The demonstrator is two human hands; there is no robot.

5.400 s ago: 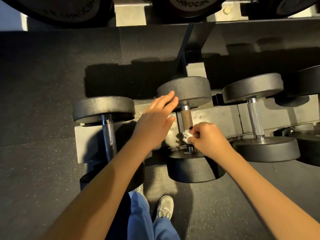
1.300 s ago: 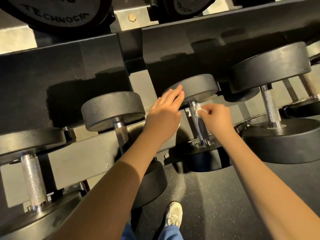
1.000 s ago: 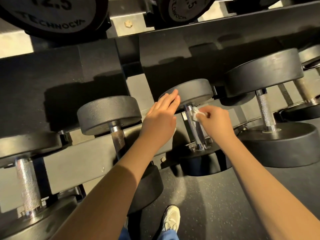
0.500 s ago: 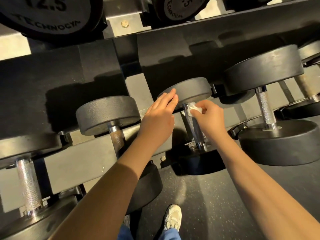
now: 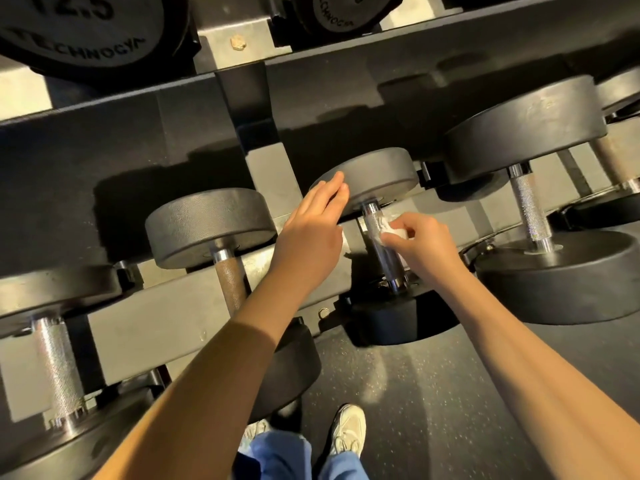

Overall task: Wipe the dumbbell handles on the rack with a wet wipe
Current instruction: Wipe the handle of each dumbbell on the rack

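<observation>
White wet wipe [image 5: 396, 233] is pinched in the fingers of my right hand [image 5: 424, 249], and it touches the upper part of the steel handle [image 5: 384, 261] of the middle dumbbell [image 5: 377, 174] on the rack [image 5: 156, 317]. My left hand [image 5: 310, 239] lies flat, its straight fingers on the far head of this dumbbell. My hands are apart, one on each side of the handle.

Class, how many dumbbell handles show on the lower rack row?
5: far-left silver handle; brown handle beside it; wiped handle at the right hand; right silver handle; tan handle at right edge. Others may be off-frame.
</observation>
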